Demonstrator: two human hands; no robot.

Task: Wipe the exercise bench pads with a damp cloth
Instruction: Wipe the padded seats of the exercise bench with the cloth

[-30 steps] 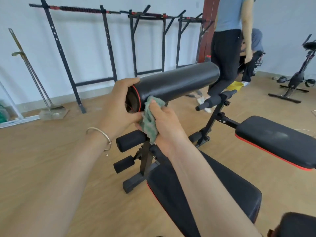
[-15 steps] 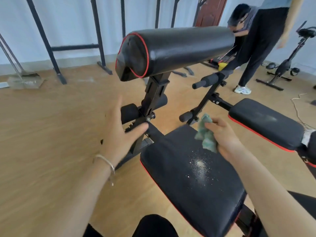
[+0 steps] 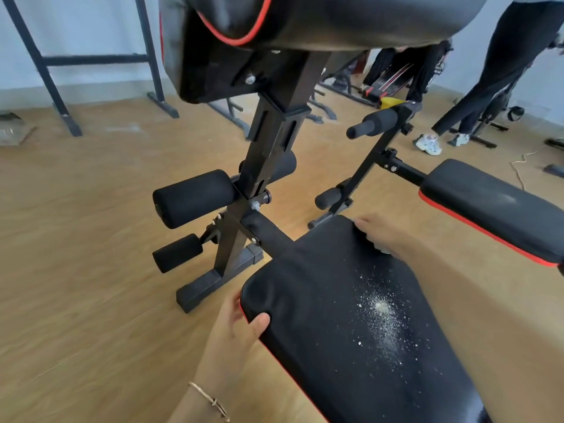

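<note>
Black vinyl with red piping covers the seat pad [image 3: 335, 325], which runs from the near right up to the middle of the view. White specks of powder [image 3: 381, 309] are scattered across its middle. At its far right edge the right grip [image 3: 386, 235] lies on the pad over a pale sliver of cloth [image 3: 381, 248]. Blur hides whether the fingers curl round the cloth or press it flat. The left grip [image 3: 235, 319] clasps the pad's near left corner, thumb on top and fingers over the edge. A thin bracelet [image 3: 210, 401] circles that wrist. Beyond the pad a black post [image 3: 274, 141] rises to a large roll pad [image 3: 351, 19] overhead, with two foam rollers [image 3: 192, 198] to its left. A second bench pad [image 3: 494, 209] lies to the right. On the wooden floor [image 3: 76, 270] further off, a person's dark-trousered legs [image 3: 500, 62] stand at far right.
</note>
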